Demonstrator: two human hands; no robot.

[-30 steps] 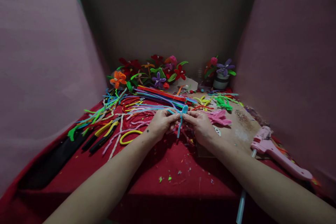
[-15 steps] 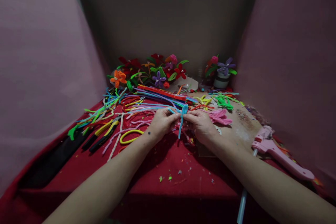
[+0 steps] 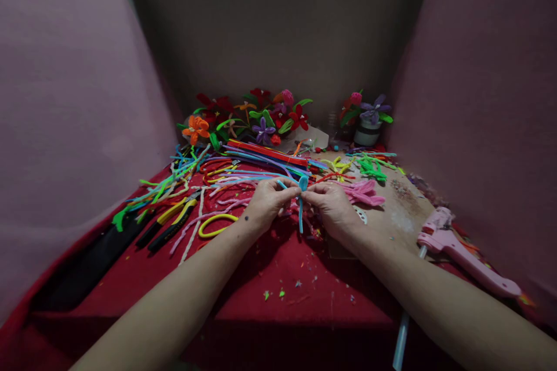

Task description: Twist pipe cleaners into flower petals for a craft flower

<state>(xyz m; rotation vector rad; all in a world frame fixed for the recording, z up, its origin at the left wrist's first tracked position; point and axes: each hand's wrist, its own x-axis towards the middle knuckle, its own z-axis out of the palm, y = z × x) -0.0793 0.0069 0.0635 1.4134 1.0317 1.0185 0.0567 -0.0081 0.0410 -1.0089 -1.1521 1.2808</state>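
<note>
Between my two hands is a light-blue pipe cleaner, bent into a small loop at the top with one end hanging down and another sticking out to the left. My left hand pinches it between thumb and fingers from the left side. From the right, my right hand pinches it close to the base of the loop, the fingertips of both hands nearly touching. Just behind my right hand lie bent pink pipe cleaner loops.
Pliers, yellow-handled scissors and loose pipe cleaners lie left. A pipe-cleaner bundle is behind the hands. A pink glue gun rests right, on cardboard. Pipe-cleaner flowers and a small pot stand at the back.
The blue loop has turned and looks narrower and slightly lower. Its hanging end has swung a little to the right. Both hands keep nearly the same place.
</note>
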